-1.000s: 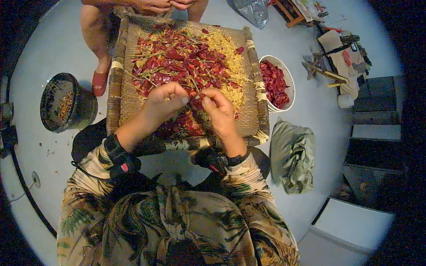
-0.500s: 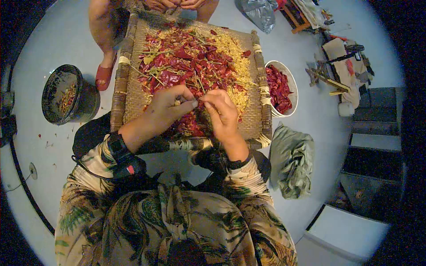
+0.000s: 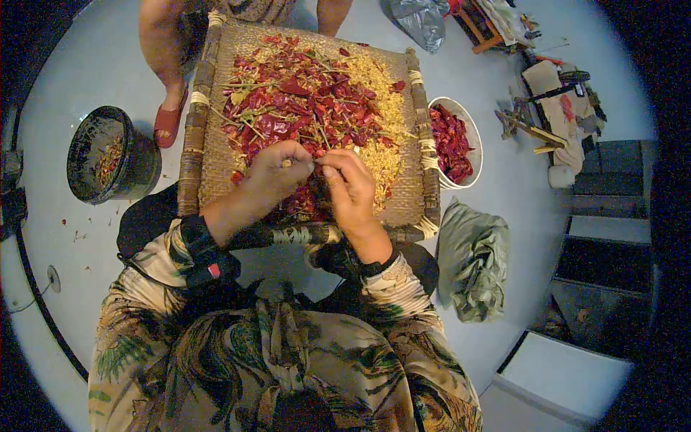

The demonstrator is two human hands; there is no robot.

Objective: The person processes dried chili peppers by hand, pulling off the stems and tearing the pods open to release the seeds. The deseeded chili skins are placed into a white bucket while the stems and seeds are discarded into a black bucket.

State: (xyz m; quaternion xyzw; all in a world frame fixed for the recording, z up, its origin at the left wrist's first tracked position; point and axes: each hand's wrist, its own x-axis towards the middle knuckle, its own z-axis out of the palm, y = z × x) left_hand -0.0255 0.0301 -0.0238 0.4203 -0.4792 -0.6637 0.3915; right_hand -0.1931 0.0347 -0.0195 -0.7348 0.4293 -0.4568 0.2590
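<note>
A wood-framed woven tray (image 3: 200, 165) in front of me holds a heap of dried red chili peppers (image 3: 277, 122) with stems among them. Loose yellow seeds (image 3: 392, 108) cover its right side. Over the near part of the heap, my left hand (image 3: 277, 173) is closed in a pinch, its thumb and forefinger meeting my right fingertips. My right hand (image 3: 353, 189) also pinches, thumb against fingers. A small red piece, apparently a dried chili pepper, shows where the fingertips meet; the fingers mostly hide it.
A black bucket (image 3: 147, 169) with chili scraps stands left of the tray. At its right is a white bucket (image 3: 477, 137) of red chilies, with a green sack (image 3: 471, 259) nearer me. Another person's legs (image 3: 160, 50) and red slipper (image 3: 168, 126) are across the tray.
Both my hands have shifted slightly left, fingertips still together. The other person's hands, seen at the tray's far edge before, are out of view.
</note>
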